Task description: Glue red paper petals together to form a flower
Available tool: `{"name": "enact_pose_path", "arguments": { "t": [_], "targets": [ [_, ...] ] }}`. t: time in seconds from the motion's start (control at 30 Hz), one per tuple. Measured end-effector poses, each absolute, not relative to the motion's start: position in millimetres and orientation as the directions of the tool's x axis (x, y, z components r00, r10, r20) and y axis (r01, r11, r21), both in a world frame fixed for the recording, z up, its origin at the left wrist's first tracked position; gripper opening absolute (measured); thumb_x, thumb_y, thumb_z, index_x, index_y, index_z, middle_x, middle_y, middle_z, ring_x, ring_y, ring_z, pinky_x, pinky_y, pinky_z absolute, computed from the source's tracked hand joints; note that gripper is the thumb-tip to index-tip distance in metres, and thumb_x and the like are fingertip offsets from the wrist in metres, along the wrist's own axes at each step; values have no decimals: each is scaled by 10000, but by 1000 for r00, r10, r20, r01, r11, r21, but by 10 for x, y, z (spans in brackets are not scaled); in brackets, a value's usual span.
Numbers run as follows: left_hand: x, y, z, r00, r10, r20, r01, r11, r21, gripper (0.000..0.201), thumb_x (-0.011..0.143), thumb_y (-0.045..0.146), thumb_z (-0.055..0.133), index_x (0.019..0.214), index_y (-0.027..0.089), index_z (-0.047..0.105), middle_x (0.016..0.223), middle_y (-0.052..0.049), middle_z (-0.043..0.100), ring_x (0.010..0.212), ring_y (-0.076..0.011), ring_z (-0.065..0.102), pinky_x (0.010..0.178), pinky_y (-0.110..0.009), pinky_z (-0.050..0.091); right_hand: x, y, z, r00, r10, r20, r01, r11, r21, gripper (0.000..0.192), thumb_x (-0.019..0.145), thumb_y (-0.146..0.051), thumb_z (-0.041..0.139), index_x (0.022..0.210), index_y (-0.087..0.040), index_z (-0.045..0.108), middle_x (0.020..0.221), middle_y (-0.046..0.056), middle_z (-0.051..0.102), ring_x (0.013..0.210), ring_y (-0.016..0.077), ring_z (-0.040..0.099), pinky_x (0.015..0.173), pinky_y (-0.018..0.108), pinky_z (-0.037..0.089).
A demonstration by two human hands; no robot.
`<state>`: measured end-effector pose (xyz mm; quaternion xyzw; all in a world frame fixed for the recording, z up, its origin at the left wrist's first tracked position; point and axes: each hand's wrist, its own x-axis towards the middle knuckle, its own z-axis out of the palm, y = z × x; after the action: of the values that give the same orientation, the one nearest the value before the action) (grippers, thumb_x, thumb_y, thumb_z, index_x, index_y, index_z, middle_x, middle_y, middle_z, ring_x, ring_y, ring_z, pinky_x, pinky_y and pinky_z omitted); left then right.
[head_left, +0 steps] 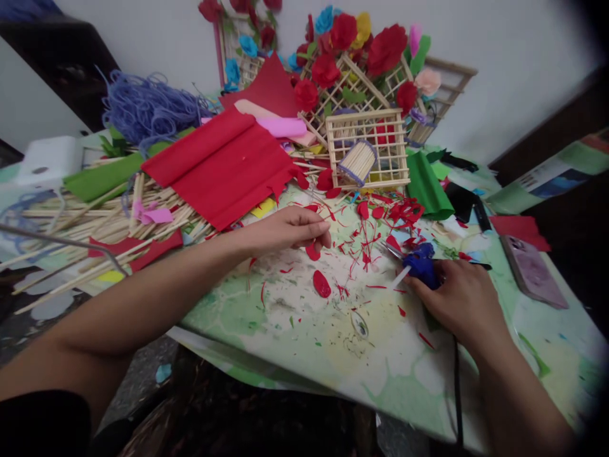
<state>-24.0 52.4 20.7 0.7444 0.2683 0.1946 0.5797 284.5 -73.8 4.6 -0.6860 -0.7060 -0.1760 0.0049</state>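
My left hand (304, 228) is over the middle of the table, its fingers curled together in a pinch. A red paper petal (313, 252) shows just below the fingertips and seems held by them. On the right, my right hand (459, 295) is closed around a glue gun (422, 263) with a blue body, a metallic tip pointing left and a black cord (457, 393) hanging down. Part of it is hidden by the hand. Another red petal (321, 284) lies on the table between the hands. Red paper scraps (366, 247) are scattered beyond them.
Red crepe paper (223, 162) lies over thin wooden sticks (95, 216) at left, near tangled blue cord (147, 108). A stick lattice frame (404, 143) stands at the back among paper flowers (342, 32). Green paper (428, 184) and a phone (533, 270) are at right.
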Motion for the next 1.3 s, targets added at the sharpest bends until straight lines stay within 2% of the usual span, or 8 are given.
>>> {"name": "enact_pose_path", "arguments": {
  "t": [0.17,0.37,0.47,0.57,0.77,0.9,1.07,1.3],
  "targets": [
    [-147,353,191,737,674,-42,-215,293,931,314,856,369,524,759,110,672,743,-77,639,641,-106,543,626,-247,419,2593,-812,262,-34,912,408,975,-59,214,467,816,-583,472,906,-144,601,889,188,614,858,365,532,675,434,366],
    [29,103,24,755,656,15,-304,330,894,327,875,426,503,942,180,709,978,-90,654,887,-138,553,826,-276,397,1817,-860,423,-189,926,327,918,285,-276,233,888,-347,469,923,-172,619,878,92,650,845,237,563,755,371,400],
    [54,46,-16,744,668,10,-309,330,892,329,849,454,533,956,199,712,989,-79,638,886,-141,534,811,-275,393,1561,-809,359,-208,968,141,809,251,-532,190,885,-290,473,886,-183,631,809,50,671,754,186,589,671,297,416],
    [50,26,-27,744,668,-11,-265,311,913,364,850,475,517,995,199,705,985,-85,628,873,-146,521,773,-274,397,1490,-747,272,-193,976,100,743,212,-635,214,875,-227,457,744,-178,618,676,16,653,623,142,575,596,251,401],
    [-37,192,-28,698,715,-45,-79,140,987,372,811,447,573,1073,202,670,1028,-71,628,901,-136,531,729,-243,394,1590,-845,285,-190,979,69,818,197,-541,216,872,-238,458,743,-179,620,656,20,628,618,145,557,586,249,373],
    [-158,471,19,502,851,155,-20,-167,986,367,823,457,533,975,153,672,965,-65,657,887,-141,561,731,-248,416,1639,-1018,286,-240,969,-53,920,210,-332,255,890,-247,422,750,-178,623,686,50,602,684,177,554,629,279,356],
    [-295,695,180,477,816,327,334,-513,791,226,770,347,606,813,140,687,761,-41,670,700,-129,553,630,-239,400,1686,-1173,181,-235,960,-152,966,213,-149,239,851,-158,417,667,-171,569,655,56,568,639,170,522,598,279,314],
    [-305,766,153,490,803,338,488,-574,657,178,780,284,577,761,150,694,700,-35,653,642,-123,538,596,-247,385,1768,-1306,146,-218,951,-218,972,193,-131,164,759,-89,461,659,-181,553,645,46,559,614,166,531,562,276,290]
  ]
}}
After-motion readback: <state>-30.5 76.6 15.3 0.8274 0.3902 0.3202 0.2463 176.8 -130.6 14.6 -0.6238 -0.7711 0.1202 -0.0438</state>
